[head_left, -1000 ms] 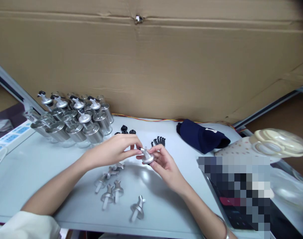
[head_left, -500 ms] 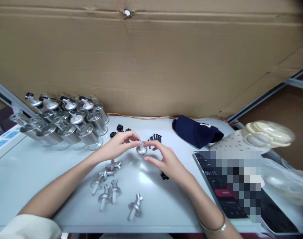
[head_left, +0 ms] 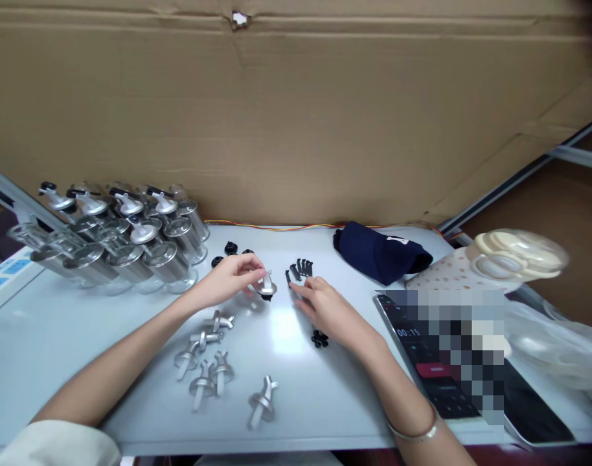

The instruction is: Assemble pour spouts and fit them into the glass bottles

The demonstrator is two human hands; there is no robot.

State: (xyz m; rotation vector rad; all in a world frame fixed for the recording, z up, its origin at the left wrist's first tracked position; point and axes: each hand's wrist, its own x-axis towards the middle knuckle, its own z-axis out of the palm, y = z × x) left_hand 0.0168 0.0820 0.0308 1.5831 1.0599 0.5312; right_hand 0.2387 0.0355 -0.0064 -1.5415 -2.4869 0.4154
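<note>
My left hand (head_left: 238,275) pinches a silver bottle pourer spout (head_left: 267,285) between thumb and fingers, above the table. A black stopper (head_left: 266,298) shows beneath the spout's round flange. My right hand (head_left: 328,307) is just to the right, its index finger reaching to a slim black flap (head_left: 288,277) at the left end of a row of black flaps (head_left: 303,266). Thumb and index finger are apart. Several silver pourer spouts (head_left: 221,372) lie nearer the front edge. Small black parts (head_left: 319,338) lie by my right wrist, and black stoppers (head_left: 230,248) behind my left hand.
Several glass-and-steel bottles (head_left: 162,262) stand at the left, some topped with pourers. A power strip (head_left: 9,278) lies beyond them. On the right are a navy cap (head_left: 381,252), a dotted tumbler (head_left: 451,268), a phone (head_left: 422,362) and a plastic bag (head_left: 558,349). Cardboard (head_left: 296,129) stands behind.
My right hand has left the pourer and moved to the black flaps. My left hand keeps hold of the pourer, now a little lower left in view, and its black stopper shows more.
</note>
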